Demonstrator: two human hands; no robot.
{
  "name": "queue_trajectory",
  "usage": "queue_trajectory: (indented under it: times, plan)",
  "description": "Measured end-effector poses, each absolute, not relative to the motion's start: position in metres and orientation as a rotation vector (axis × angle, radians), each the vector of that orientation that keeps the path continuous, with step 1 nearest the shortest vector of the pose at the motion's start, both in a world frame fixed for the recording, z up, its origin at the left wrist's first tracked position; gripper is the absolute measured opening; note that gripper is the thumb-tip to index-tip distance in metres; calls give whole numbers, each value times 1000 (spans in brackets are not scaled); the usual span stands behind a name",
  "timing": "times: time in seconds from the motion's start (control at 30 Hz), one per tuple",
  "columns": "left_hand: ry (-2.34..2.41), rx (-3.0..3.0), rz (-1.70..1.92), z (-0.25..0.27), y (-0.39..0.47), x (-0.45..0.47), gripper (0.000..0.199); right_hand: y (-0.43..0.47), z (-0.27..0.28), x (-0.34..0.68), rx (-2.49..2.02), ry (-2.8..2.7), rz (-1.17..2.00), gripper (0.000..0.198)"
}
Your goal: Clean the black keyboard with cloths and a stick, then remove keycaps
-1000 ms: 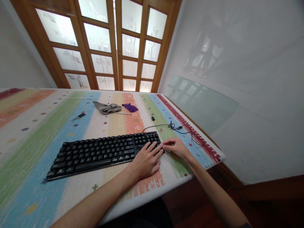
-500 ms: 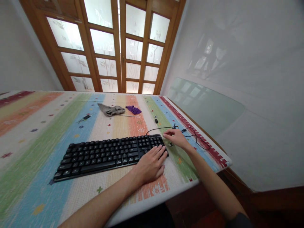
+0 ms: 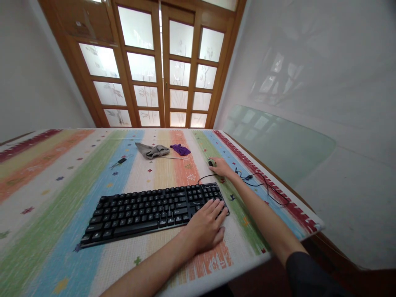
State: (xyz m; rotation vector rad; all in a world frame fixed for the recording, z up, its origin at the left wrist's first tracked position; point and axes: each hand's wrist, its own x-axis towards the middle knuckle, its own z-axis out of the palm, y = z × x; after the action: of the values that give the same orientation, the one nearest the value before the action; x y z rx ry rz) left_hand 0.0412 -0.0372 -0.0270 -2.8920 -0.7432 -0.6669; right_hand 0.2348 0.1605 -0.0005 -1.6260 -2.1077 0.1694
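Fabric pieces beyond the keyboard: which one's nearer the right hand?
The purple piece: smaller, and lying between the right hand and the larger grey piece, which is farther left.

We look through one view, from the wearer's head, forward and steeply down over the table (image 3: 46, 214). The left hand (image 3: 208, 225), right hand (image 3: 220, 167) and keyboard (image 3: 151, 212) sit close below us; the doors (image 3: 157, 95) face us beyond the far edge. Our wide view takes in the wall (image 3: 340, 103) at right.
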Motion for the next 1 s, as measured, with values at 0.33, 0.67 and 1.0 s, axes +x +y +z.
queue_trajectory:
  times: [0.33, 0.67, 1.0]
  plan:
    - [-723, -2889, -650, -26, -36, 41, 52, 158, 0, 245, -1562, -2133, 210, 25]
    - [-715, -2856, -672, -28, -37, 40, 52, 113, 9, 260, -1415, -2038, 479, 38]
    - [-734, -2845, -695, -28, -37, 44, 50, 36, 4, 280, -1265, -1918, 952, 47]
